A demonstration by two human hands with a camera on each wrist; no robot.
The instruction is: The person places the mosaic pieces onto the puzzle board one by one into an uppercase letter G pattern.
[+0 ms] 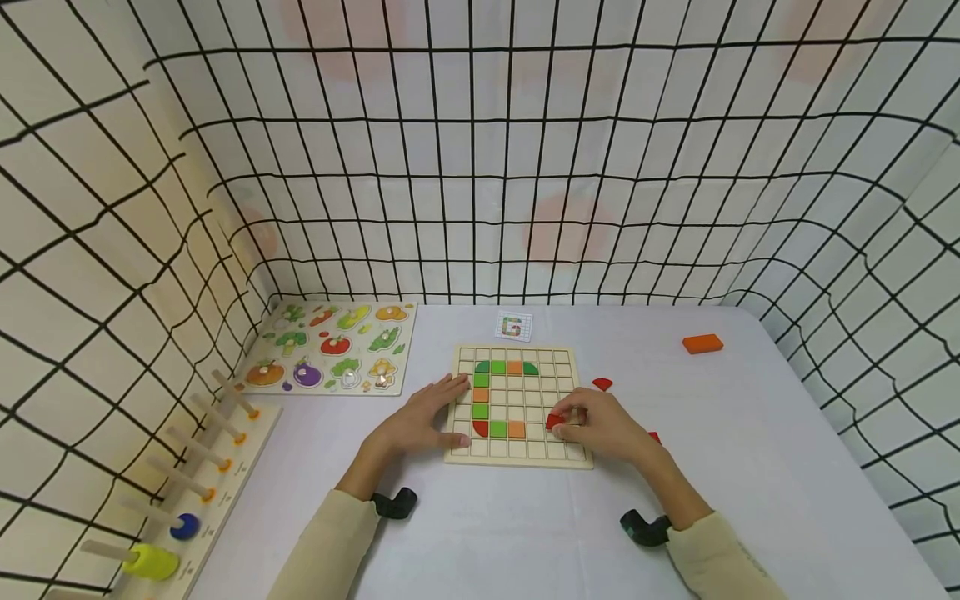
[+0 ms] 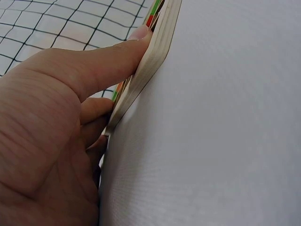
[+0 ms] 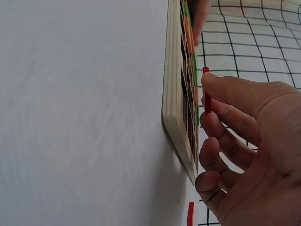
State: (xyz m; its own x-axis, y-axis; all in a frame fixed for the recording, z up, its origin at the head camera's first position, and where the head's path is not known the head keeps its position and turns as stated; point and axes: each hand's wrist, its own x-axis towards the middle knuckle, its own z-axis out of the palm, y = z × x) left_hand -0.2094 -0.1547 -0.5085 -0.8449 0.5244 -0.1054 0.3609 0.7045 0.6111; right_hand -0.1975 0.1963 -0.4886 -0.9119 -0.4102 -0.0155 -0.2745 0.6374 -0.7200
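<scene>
A wooden grid board (image 1: 517,459) lies on the white table. Green, orange and red pieces sit in its cells, forming a top row, a left column and a short bottom row. One of them is a red rounded piece (image 1: 481,427) at the lower left corner. My left hand (image 1: 422,423) rests at the board's left edge, its thumb (image 2: 110,61) lying on the rim and its fingers extended. Between thumb and fingers, my right hand (image 1: 603,423) pinches a thin red tile (image 3: 208,96) just above the board's right side; its exact shape is partly hidden.
A small patterned card (image 1: 514,326) lies behind the board. Right of the board are a red fan-shaped piece (image 1: 602,383), another red piece (image 1: 654,437) and an orange block (image 1: 702,343). At left are a vegetable puzzle (image 1: 367,350) and a peg stand (image 1: 247,446). Black netting (image 1: 510,175) surrounds the table.
</scene>
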